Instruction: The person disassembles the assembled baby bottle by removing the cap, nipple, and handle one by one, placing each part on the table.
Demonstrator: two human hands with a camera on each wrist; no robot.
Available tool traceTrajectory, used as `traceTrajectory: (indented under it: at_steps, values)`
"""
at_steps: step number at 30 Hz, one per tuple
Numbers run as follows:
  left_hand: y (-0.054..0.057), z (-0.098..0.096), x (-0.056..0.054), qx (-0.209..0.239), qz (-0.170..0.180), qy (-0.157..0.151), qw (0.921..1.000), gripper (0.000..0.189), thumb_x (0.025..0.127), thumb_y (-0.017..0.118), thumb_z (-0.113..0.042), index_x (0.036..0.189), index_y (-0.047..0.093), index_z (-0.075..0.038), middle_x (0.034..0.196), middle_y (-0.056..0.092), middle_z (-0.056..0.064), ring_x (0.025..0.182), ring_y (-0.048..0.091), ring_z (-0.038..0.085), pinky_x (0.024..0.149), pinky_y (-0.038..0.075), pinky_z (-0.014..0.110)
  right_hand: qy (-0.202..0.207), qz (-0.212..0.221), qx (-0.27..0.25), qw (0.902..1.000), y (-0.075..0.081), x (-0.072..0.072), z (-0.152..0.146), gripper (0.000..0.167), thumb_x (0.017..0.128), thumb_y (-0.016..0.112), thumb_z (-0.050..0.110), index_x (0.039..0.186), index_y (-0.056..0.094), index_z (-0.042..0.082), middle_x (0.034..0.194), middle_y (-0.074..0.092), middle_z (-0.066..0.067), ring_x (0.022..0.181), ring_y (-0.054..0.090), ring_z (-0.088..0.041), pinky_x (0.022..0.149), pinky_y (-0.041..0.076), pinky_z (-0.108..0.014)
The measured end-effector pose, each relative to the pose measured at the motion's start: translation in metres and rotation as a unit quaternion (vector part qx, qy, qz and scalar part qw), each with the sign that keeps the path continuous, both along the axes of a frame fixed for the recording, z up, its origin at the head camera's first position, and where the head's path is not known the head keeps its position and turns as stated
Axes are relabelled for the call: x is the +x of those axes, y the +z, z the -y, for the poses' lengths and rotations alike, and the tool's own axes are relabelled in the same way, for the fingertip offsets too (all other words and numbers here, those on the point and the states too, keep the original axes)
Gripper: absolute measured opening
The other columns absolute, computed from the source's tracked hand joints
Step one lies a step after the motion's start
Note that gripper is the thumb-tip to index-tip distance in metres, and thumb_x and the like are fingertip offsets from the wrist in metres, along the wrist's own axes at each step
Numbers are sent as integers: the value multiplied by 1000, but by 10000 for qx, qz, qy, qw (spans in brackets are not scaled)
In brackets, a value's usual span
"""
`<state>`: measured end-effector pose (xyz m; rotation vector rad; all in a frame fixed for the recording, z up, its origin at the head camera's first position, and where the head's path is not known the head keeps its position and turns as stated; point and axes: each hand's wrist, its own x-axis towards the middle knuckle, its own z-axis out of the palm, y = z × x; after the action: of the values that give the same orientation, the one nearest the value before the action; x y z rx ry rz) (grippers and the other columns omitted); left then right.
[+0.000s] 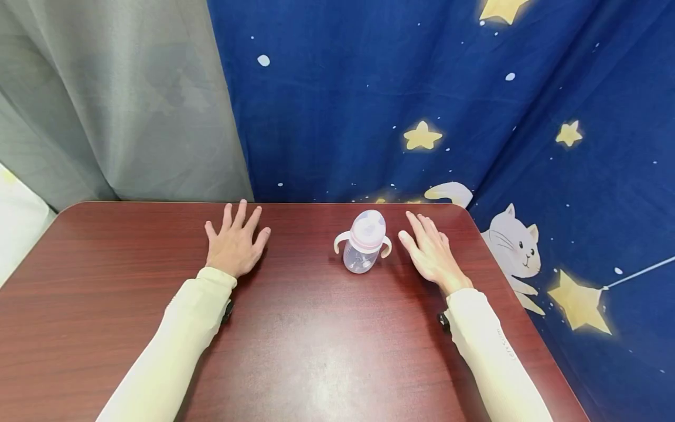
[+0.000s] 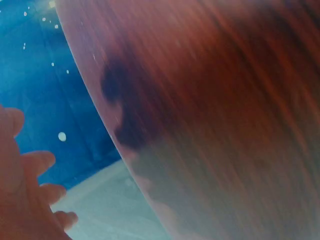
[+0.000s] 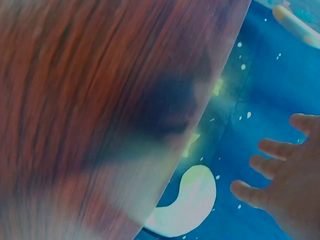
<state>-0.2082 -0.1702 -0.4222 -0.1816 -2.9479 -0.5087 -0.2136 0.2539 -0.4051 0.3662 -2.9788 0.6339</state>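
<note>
We are extending our left hand (image 1: 234, 246) and right hand (image 1: 433, 253), both released, perhaps resting on the table (image 1: 295, 316), while the bottle (image 1: 365, 241) is standing between them, nearer the right one.

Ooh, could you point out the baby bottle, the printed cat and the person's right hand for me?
Baby bottle (image 1: 365, 241): head view, on the pale pink ring below its dome.
Printed cat (image 1: 511, 247): head view, on its face.
Right hand (image 1: 432, 256): head view, on its back.
</note>
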Motion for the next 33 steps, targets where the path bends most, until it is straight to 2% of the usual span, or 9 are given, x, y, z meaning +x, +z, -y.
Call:
traceTrajectory:
  at_steps: [7,13,18,23,28,33]
  values:
    - [4,-20,2,-1,200,-407,9990,67,103,35,-55,157,29,-16,165,14,16,150,8,41,105,7,77,571,-422,-533,9961,4,2,11,59,105,37,47,155,34,14,155,38,-14,145,29,-33,112,21,-61]
    - [2,-41,0,65,220,-1145,9932,73,98,46,-60,157,30,-21,165,17,13,150,12,39,106,15,75,919,-730,-907,9889,9,8,21,53,105,43,41,151,41,15,149,46,-10,139,40,-30,111,25,-58]
    - [0,-62,0,425,402,-1518,9867,78,93,55,-62,156,33,-23,164,20,14,150,16,38,107,20,70,1062,-888,-974,9856,13,12,31,54,103,48,40,151,41,14,149,47,-9,138,41,-27,111,27,-54]
    - [2,-83,3,831,656,-1689,9799,81,88,63,-62,155,37,-24,163,23,14,150,18,36,110,20,67,1066,-887,-969,9856,15,16,38,58,101,52,43,150,42,14,147,49,-9,136,43,-28,111,28,-52]
    - [3,-102,5,1115,510,-1877,9746,80,84,71,-57,150,45,-19,155,38,14,146,28,32,108,26,66,1021,-902,-939,9862,14,18,44,64,97,57,48,150,42,15,146,51,-7,135,45,-28,110,29,-53]
    - [2,-121,5,1602,256,-2100,9641,71,80,79,-49,139,57,-16,134,58,5,128,47,22,101,40,54,973,-1025,-1027,9846,11,18,50,67,92,64,51,149,43,22,134,59,-4,123,54,-25,103,37,-53]
